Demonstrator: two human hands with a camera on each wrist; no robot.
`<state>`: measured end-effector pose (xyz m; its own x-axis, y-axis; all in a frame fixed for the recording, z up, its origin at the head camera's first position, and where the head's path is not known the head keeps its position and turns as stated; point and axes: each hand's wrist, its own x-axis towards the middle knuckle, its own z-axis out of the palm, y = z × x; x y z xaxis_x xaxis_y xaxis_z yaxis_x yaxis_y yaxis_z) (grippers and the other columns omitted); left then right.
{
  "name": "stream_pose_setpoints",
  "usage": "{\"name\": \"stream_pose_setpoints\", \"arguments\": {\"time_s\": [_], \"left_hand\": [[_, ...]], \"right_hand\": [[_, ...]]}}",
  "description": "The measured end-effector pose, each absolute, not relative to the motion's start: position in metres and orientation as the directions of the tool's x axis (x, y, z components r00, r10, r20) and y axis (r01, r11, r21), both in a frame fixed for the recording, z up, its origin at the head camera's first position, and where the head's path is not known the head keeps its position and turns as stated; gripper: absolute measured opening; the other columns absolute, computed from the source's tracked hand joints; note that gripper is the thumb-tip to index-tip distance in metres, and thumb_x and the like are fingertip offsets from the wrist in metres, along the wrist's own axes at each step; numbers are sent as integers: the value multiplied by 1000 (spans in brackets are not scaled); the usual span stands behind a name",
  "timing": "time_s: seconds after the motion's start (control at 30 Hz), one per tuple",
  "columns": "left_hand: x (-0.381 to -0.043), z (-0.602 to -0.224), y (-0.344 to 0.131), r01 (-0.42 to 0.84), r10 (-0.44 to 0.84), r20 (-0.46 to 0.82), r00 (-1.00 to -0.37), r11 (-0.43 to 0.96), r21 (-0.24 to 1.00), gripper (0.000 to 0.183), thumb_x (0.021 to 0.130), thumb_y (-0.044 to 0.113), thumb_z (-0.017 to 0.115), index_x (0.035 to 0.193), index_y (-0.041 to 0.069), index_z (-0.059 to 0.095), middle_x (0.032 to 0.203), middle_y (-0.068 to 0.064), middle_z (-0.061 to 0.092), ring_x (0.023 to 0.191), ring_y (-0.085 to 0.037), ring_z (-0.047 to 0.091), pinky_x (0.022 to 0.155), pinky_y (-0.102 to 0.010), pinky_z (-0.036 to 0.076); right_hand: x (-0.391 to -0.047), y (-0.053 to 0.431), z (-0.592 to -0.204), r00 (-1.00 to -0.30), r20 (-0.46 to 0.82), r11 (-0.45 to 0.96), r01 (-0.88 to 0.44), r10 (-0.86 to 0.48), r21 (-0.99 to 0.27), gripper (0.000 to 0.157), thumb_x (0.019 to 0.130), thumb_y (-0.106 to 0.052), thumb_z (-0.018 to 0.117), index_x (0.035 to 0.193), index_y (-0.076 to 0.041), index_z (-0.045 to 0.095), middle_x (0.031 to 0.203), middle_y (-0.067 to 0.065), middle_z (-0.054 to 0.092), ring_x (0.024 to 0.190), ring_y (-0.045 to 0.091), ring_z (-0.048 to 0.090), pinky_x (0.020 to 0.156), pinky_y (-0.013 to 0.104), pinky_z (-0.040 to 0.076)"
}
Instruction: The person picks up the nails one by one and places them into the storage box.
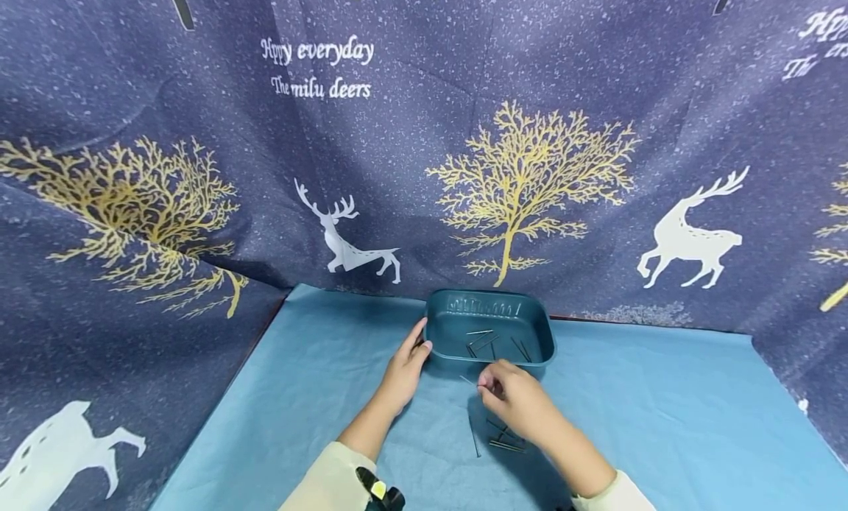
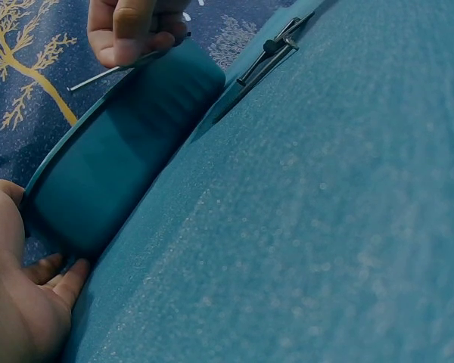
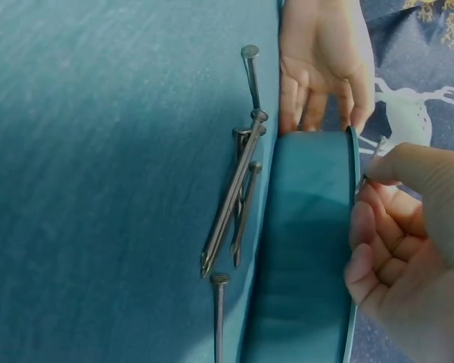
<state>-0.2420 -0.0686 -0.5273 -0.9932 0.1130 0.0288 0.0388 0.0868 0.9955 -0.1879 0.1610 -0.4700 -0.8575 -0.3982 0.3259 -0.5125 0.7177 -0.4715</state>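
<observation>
My right hand [image 1: 515,397] pinches a nail [image 2: 97,79] between thumb and fingers, just in front of the near rim of a dark teal plastic tray [image 1: 489,359]. In the right wrist view the nail's head end sticks out past the fingertips. My left hand [image 1: 403,367] rests against the tray's left end, its thumb near the front corner and its fingers fairly straight along the side. Several nails [image 1: 480,333] lie scattered inside the tray. On the cloth in front of it lies a small group of loose nails [image 3: 234,197].
A light blue cloth [image 1: 318,364] covers the table. Behind the tray hangs a dark blue curtain [image 1: 411,165] printed with deer and yellow trees. One single nail [image 1: 474,436] lies left of the loose group, in front of the tray.
</observation>
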Motion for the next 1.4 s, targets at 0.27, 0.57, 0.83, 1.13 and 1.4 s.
{"name": "stream_pose_setpoints", "arguments": {"time_s": [0.27,0.57,0.83,1.13,1.4], "left_hand": [[-242,-528,-69,33,112,23,-993,94,995,55,107,45,48,159,38,31,168,-10,26,152,-31,33,122,-52,35],[-241,-526,-67,31,99,21,-995,102,994,55,107,43,48,159,37,31,167,-10,27,152,-31,34,121,-51,36],[-240,-525,-67,24,100,14,-995,103,994,59,105,51,49,159,37,31,167,-11,27,152,-31,34,121,-51,37],[-240,-524,-68,30,101,19,-995,111,993,59,105,51,48,159,38,31,167,-10,27,151,-30,35,121,-52,37],[-241,-524,-67,26,105,14,-994,113,993,61,104,54,49,159,38,30,167,-10,27,151,-30,35,120,-54,37]], "right_hand": [[-189,162,-467,-873,333,707,-485,-357,-514,17,87,-8,74,84,-22,63,81,-11,55,73,2,53,63,16,48],[-195,169,-465,-894,324,692,-446,-310,-568,11,91,-10,71,86,-17,65,86,-9,59,75,0,53,66,18,52],[-198,171,-465,-886,396,678,-446,-241,-584,18,87,-2,74,82,-16,64,84,-6,60,72,2,51,61,16,47],[-200,174,-461,-901,378,677,-414,-211,-609,14,89,-5,74,84,-15,65,82,-5,57,70,1,48,59,17,45],[-203,174,-461,-915,367,687,-376,-168,-622,10,90,-5,73,87,-11,66,84,-3,58,71,2,50,62,18,48]]}}
